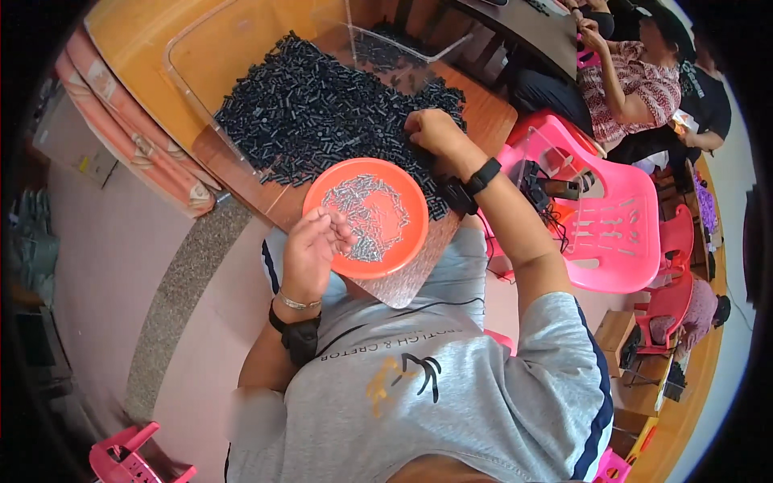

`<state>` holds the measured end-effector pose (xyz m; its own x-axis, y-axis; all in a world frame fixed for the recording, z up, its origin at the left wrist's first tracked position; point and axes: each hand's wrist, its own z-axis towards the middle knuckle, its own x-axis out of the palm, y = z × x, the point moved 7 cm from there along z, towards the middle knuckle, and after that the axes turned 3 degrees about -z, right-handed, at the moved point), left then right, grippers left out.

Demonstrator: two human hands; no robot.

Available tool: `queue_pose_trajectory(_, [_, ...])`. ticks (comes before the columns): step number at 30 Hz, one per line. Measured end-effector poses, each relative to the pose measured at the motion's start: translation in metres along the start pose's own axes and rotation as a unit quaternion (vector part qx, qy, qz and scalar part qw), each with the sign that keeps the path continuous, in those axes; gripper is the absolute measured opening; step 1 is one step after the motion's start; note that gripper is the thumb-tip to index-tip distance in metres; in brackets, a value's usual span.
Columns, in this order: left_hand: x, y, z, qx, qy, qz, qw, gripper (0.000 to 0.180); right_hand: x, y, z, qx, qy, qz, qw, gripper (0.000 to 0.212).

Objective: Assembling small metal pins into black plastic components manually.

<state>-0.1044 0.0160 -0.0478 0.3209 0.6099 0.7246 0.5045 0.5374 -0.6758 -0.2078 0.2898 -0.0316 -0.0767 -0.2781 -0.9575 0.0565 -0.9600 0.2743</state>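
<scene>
A round orange-red bowl (415, 229) stands near the front corner of a brown wooden board, with many small silvery metal pins (366, 245) scattered inside. My left hand (314, 245) is over the bowl's left rim, its fingers curled together; what they hold, if anything, is too small to make out. Behind the bowl spreads a large heap of short black cylindrical pieces (314, 105). At the heap's right side my right hand (439, 133) has its fingers bent and pressed together among the black pieces, and their tips are partly hidden.
A clear plastic bin (189, 88) lies around the heap, its walls rising at the back and left. A pink plastic chair (604, 233) stands to the right, holding a dark device with cables (551, 189). Other people sit at a dark table (531, 32) at the upper right.
</scene>
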Motion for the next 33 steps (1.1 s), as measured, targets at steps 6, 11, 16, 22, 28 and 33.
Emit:
queue_pose_trajectory(6, [0.008, -0.003, -0.005, 0.009, 0.009, 0.013, 1.0, 0.017, -0.001, -0.001, 0.001, 0.011, 0.001, -0.007, 1.0, 0.021])
queue_pose_trajectory(11, [0.005, -0.009, -0.005, 0.022, 0.007, 0.023, 0.999, 0.018, -0.003, -0.011, -0.004, 0.01, -0.008, -0.012, 1.0, 0.018])
queue_pose_trajectory(16, [0.003, -0.023, 0.013, 0.044, -0.002, 0.071, 0.996, 0.019, -0.013, -0.007, -0.012, 0.046, 0.003, 0.162, 0.986, 0.015])
queue_pose_trajectory(22, [0.051, -0.056, 0.056, 0.09, 0.058, 0.199, 0.974, 0.02, -0.06, 0.069, -0.048, -0.043, 0.005, 0.513, 0.857, 0.015])
queue_pose_trajectory(28, [0.09, -0.059, 0.082, 0.133, 0.096, 0.271, 0.949, 0.018, -0.073, 0.105, -0.069, -0.063, -0.053, 0.603, 0.793, 0.012])
queue_pose_trajectory(33, [0.091, -0.055, 0.082, 0.152, 0.081, 0.271, 0.947, 0.017, -0.065, 0.1, -0.073, -0.036, -0.103, 0.597, 0.795, 0.011])
